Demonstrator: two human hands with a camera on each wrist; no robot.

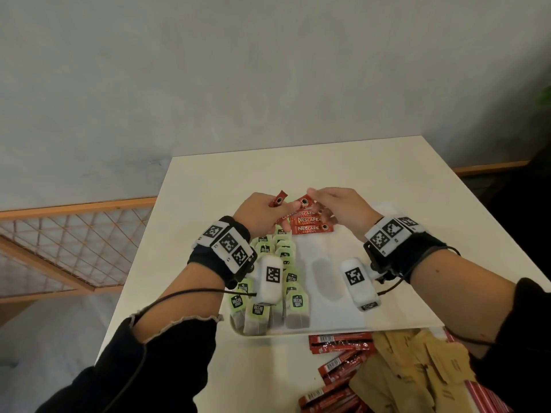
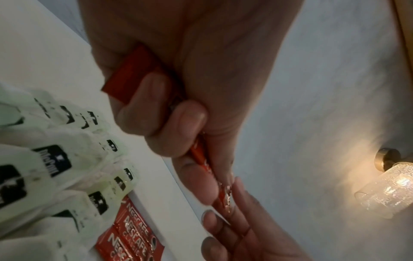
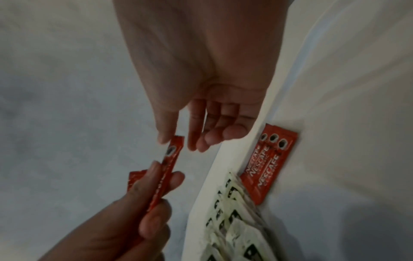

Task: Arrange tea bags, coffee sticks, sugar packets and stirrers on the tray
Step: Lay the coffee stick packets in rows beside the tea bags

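Note:
My left hand is raised over the far end of the white tray and grips two red coffee sticks. In the right wrist view one held stick points up at my right hand. Its thumb touches the stick's tip, and its straight fingers stay a little apart from it. Three coffee sticks lie side by side on the tray's far part. Several green-tagged tea bags stand in rows on its left side. No stirrers are in view.
Loose red coffee sticks and brown sugar packets are heaped on the white table by the tray's near edge. The tray's right half is bare. A wooden lattice stands to the left.

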